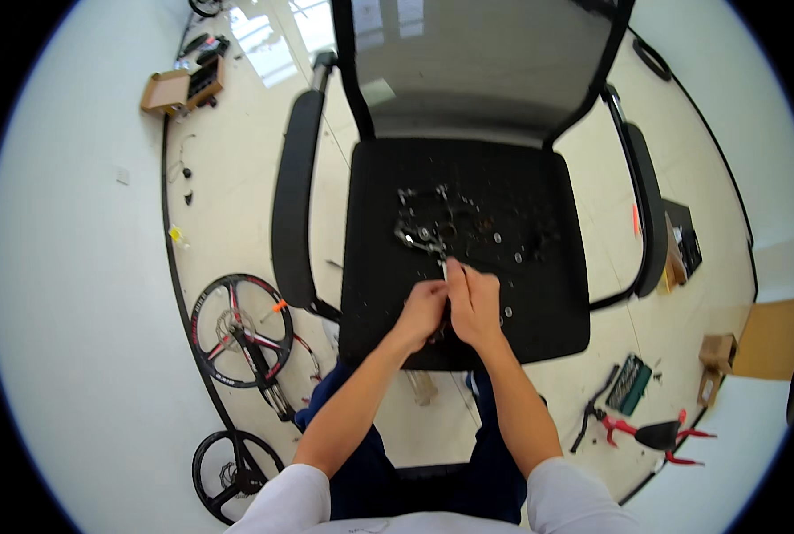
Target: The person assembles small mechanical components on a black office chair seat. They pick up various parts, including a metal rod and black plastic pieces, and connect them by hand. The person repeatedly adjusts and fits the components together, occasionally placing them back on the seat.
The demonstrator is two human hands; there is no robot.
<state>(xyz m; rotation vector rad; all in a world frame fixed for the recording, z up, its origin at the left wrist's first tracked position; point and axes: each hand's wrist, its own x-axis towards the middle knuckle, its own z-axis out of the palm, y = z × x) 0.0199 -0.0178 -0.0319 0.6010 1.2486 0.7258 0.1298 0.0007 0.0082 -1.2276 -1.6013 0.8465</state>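
Head view, two hands (424, 311) (474, 307) together, pinching one indistinct part (444, 269), one black chair (544, 325), two wheels (234, 327) (231, 481) lower left

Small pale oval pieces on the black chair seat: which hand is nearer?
Right. The right hand is just left of the nearest pale pieces; the left hand is farther left.

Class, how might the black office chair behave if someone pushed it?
The chair should feel stiff along its dark back frame; the see-through mesh may flex. Small silver pieces lying on its seat might slide.
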